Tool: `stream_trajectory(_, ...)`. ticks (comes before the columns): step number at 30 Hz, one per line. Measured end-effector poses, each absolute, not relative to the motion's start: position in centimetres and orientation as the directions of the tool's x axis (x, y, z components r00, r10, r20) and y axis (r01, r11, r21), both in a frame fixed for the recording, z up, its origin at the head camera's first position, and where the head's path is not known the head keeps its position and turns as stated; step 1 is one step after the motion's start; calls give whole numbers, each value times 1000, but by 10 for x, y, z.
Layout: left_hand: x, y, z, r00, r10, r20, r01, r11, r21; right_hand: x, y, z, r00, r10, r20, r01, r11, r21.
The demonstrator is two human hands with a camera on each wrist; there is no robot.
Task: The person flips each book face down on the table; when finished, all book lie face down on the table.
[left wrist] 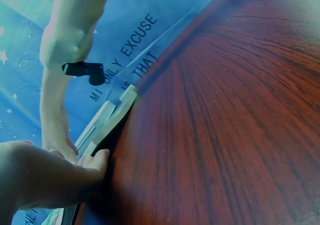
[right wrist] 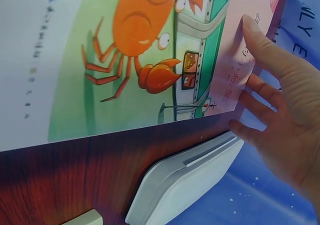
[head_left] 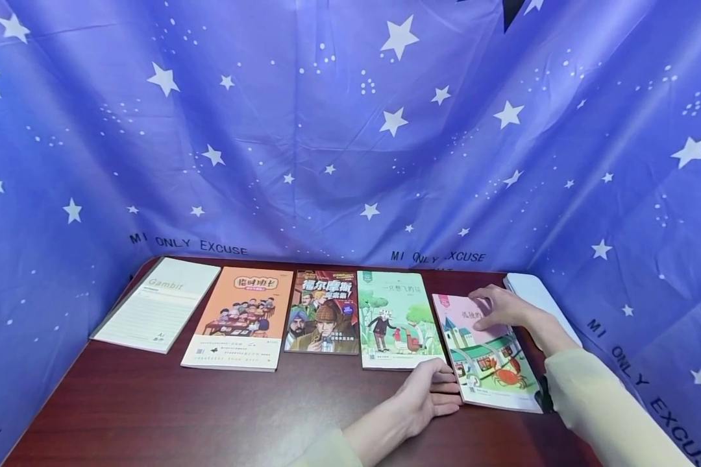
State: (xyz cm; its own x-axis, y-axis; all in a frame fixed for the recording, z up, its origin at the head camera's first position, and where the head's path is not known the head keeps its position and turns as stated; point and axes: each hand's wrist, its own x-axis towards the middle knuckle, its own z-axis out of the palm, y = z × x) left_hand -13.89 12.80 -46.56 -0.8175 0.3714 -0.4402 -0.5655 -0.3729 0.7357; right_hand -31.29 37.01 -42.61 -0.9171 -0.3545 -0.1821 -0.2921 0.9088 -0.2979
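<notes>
A children's book with a pink top and a red crab on its cover lies at the right end of a row of books. My right hand holds it near its top right, thumb on the cover, fingers at the edge. In the right wrist view, the thumb of that hand lies over the pink part. My left hand is at the book's lower left edge, its fingers fairly straight and touching that side. In the left wrist view, the left hand partly hides the book.
Left of it lie a green book, a detective comic, an orange book and a cream notebook. A white rounded case stands behind my right hand. Starry blue cloth surrounds the dark red table.
</notes>
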Motion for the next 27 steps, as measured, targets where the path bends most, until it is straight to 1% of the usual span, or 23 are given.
stream_trajectory(3,-136,131,-468,-827,357,-435,-552,-363,751,-314,371,-428,-918,-352,-181,-287,907,-308)
stream_trajectory(7,-135,131,-469,-831,357,-426,-543,-354,762,-317,372,-429,-916,-358,-178,-300,910,-288)
stream_trajectory(14,-140,124,-473,-818,416,-398,-547,-347,762,-321,372,-431,-917,-364,-160,-326,919,-221)
stream_trajectory(20,-141,122,-475,-806,438,-398,-558,-339,758,-320,373,-432,-929,-323,-182,-289,938,-191)
stream_trajectory(27,-141,121,-475,-809,442,-388,-553,-348,757,-321,371,-430,-919,-350,-180,-318,930,-183)
